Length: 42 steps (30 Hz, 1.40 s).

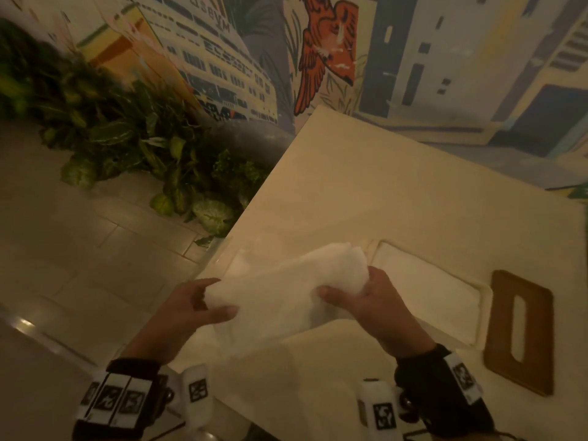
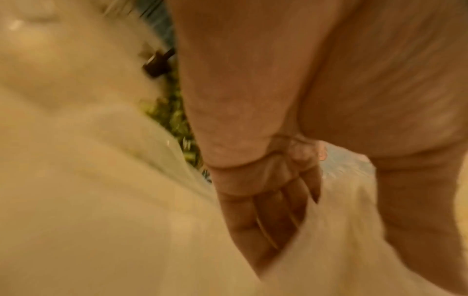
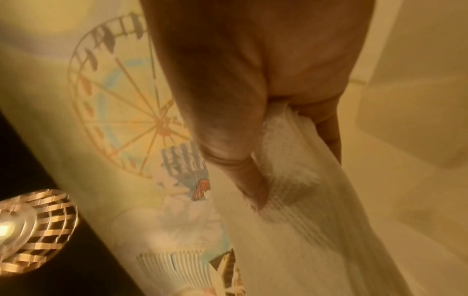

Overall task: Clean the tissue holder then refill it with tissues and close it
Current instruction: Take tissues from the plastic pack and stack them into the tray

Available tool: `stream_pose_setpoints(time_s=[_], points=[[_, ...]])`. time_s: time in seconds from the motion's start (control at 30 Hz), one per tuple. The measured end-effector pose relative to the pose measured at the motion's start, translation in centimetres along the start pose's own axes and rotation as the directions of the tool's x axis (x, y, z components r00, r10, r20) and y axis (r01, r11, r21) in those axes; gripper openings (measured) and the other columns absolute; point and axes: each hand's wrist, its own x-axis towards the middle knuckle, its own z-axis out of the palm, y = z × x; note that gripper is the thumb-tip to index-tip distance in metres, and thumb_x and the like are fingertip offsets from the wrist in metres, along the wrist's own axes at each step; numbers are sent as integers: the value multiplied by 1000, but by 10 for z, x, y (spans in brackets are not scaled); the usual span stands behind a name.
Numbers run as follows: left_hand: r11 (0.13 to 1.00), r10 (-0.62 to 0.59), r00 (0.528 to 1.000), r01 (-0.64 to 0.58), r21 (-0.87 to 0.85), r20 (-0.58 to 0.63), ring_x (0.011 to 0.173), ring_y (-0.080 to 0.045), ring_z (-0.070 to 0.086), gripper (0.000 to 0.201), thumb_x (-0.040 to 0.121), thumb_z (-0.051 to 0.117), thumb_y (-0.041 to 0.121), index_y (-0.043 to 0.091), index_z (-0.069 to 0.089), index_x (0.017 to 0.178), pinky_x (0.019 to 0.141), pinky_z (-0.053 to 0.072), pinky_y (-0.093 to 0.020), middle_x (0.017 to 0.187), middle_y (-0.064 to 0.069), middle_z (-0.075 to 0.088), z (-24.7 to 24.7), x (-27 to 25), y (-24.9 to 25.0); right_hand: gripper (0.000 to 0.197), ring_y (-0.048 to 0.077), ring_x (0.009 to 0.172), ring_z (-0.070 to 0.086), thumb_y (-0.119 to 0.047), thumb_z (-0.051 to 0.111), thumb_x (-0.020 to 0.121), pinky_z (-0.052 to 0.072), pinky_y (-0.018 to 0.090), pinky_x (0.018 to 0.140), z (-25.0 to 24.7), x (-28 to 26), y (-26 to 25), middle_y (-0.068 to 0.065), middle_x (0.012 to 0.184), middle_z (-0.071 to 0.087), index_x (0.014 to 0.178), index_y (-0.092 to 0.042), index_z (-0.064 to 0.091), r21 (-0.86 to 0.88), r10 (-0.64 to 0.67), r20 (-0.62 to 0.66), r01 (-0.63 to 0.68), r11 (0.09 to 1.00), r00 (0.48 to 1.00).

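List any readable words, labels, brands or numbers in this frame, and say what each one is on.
Wall mural: lettering on the painted buildings, upside down and blurred; no word reads with certainty.
Wrist bands: black-and-white square marker patterns, no words.
Wooden lid, tissues, counter: no text visible.
Both wrist views: no lettering seen.

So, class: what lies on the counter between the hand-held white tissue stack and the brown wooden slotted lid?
In the head view, the open rectangular recess lies between the white tissue stack and the brown wooden slotted lid.
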Motion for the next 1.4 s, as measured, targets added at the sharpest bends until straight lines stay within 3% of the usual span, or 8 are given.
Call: stream_pose_setpoints(time_s=[0.13,0.2,0.27,0.43,0.8,1.0,1.13,1.4], points=[[906,-28,1000,30,-423,12,97,-32,69,52,57,89,28,9,73,103,76,59,-41,109,-19,70,51,11,3,39,19,86,73,-21,82,63,60,45,77,-26,-18,7,2,94,76,99,-14,70,241,80,-129,-47,969,988],[875,-84,996,69,-479,-10,92,-29,71,27,72,74,18,10,75,98,70,59,-38,103,-16,73,76,18,4,34,24,84,73,-18,80,64,59,50,79,-37,-27,11,6,91,76,96,-11,70,321,109,-166,-51,946,980],[877,-125,992,104,-469,-14,100,-32,68,31,80,60,12,8,70,109,76,59,-42,109,-17,71,99,26,5,35,27,88,73,-16,80,63,58,50,81,-46,-34,17,8,93,76,97,-10,71,364,118,-198,-39,931,973],[926,-121,993,110,-360,-8,102,-34,67,37,80,63,8,7,64,117,80,58,-47,112,-16,70,136,47,15,57,17,96,69,-27,87,62,59,40,81,-69,-51,33,-1,104,72,113,-25,62,216,135,-195,-92,972,971],[984,-116,970,142,-108,212,103,-30,67,50,74,77,24,10,63,120,77,57,-40,113,-12,70,203,100,46,35,13,97,70,-14,68,79,59,36,83,-139,-74,52,-6,103,74,109,-29,62,477,162,-414,62,877,896],[981,-142,981,123,148,131,89,-18,72,24,86,68,20,18,68,110,67,57,-29,102,-2,75,244,137,37,32,24,105,66,-17,73,84,53,46,93,-162,-53,84,3,112,71,114,-23,64,515,323,-461,-48,856,827],[957,-126,992,116,266,21,96,-25,68,27,85,69,19,16,65,111,77,57,-38,104,-4,71,258,157,26,17,15,101,66,-17,66,90,55,33,85,-166,-37,94,-3,108,71,105,-26,64,433,305,-494,-74,898,814],[880,-151,988,138,456,-7,109,-28,55,39,89,58,8,16,51,127,92,50,-46,120,-6,58,260,170,21,42,14,105,62,-12,73,83,53,31,87,-169,-21,108,-2,114,65,120,-20,55,231,245,-532,-140,963,810]])
